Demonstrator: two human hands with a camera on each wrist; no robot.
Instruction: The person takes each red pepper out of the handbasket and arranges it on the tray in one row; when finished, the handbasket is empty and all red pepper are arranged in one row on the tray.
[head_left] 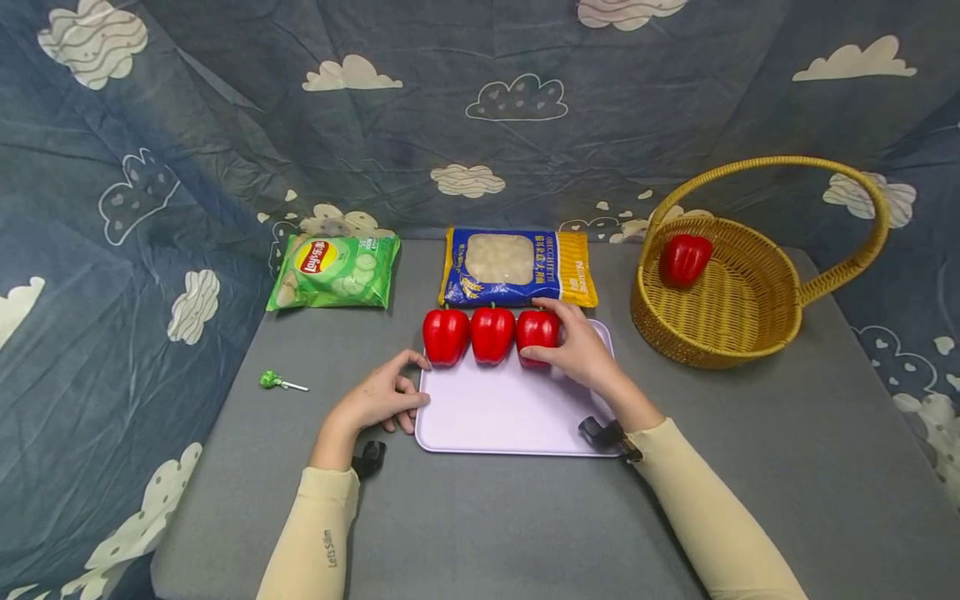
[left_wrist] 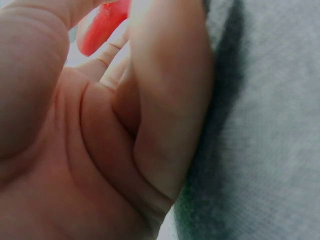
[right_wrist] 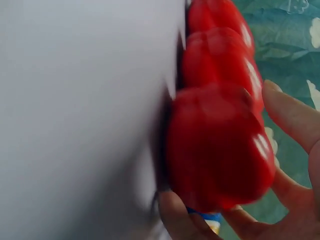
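Note:
Three red bell peppers stand in a row along the far edge of a pale lilac tray: a left one, a middle one and a right one. My right hand grips the right pepper, thumb at its near side and fingers at its back. The right wrist view has that pepper nearest, the other two lined up behind it. My left hand touches the tray's left edge, its fingers loosely bent and one fingertip beside the left pepper. Most of the left wrist view is filled by the palm.
A wicker basket with a tall handle stands at the right, one red bell pepper inside. Behind the tray lies a blue and yellow pasta bag. A green chip bag and a green lollipop are on the left.

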